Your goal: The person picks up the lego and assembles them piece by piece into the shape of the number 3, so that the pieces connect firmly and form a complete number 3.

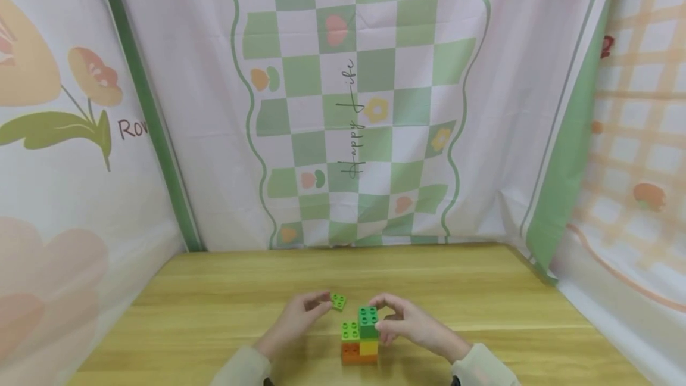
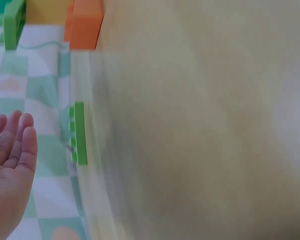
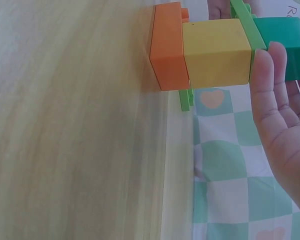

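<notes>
A small stack of toy building blocks stands on the wooden table. It has an orange block (image 1: 360, 359) at the bottom, a yellow block (image 3: 217, 53) on that, a light green plate (image 1: 351, 330) above, and a dark green block (image 1: 368, 323) on top at the right. My right hand (image 1: 409, 322) holds the dark green block from its right side. In the right wrist view, fingertips lie along the green plate and block. My left hand (image 1: 297, 317) has loosely bent fingers and holds nothing. Its fingertips are beside a loose light green plate (image 1: 338, 301) lying behind the stack.
The wooden table (image 1: 214, 290) extends to a hanging cloth (image 1: 375, 136) with green and white checks at the back. Printed cloths also hang on the left (image 1: 43, 195) and right (image 1: 638, 165).
</notes>
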Demonstrator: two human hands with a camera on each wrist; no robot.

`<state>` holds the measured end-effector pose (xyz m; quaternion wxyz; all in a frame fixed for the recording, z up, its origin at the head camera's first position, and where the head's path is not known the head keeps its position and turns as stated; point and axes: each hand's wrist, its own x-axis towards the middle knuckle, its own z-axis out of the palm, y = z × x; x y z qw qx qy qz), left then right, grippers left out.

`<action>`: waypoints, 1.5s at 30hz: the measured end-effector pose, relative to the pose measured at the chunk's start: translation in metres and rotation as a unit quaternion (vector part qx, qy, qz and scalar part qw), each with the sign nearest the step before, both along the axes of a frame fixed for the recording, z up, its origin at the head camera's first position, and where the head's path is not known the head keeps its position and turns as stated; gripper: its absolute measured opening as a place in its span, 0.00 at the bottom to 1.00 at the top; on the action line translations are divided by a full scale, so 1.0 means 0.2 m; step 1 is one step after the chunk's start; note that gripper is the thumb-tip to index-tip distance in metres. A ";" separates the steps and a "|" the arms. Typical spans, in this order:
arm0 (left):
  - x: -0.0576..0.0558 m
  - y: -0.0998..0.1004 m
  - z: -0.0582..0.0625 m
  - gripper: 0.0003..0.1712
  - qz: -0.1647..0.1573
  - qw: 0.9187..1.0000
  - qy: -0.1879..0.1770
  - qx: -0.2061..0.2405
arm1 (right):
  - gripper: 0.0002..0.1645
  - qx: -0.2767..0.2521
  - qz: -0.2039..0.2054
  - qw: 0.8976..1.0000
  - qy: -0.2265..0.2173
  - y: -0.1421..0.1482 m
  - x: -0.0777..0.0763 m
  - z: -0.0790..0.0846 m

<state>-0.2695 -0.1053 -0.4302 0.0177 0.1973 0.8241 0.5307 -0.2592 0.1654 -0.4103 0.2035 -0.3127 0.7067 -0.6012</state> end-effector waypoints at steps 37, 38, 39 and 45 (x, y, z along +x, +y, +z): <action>-0.26 -0.04 -0.11 0.30 0.031 0.999 -0.018 -0.031 | 0.22 -0.001 0.004 1.000 0.009 0.01 0.00 -0.01; -0.26 -0.04 -0.11 0.30 0.033 0.999 -0.019 -0.033 | 0.22 -0.001 0.003 1.000 0.009 0.01 0.00 -0.01; -0.26 -0.03 -0.11 0.30 0.036 0.999 -0.019 -0.036 | 0.22 0.001 0.004 1.000 0.010 0.01 0.00 -0.01; -0.24 -0.02 -0.10 0.32 0.034 0.998 -0.024 -0.039 | 0.22 0.009 0.007 1.000 0.017 0.00 -0.02 -0.02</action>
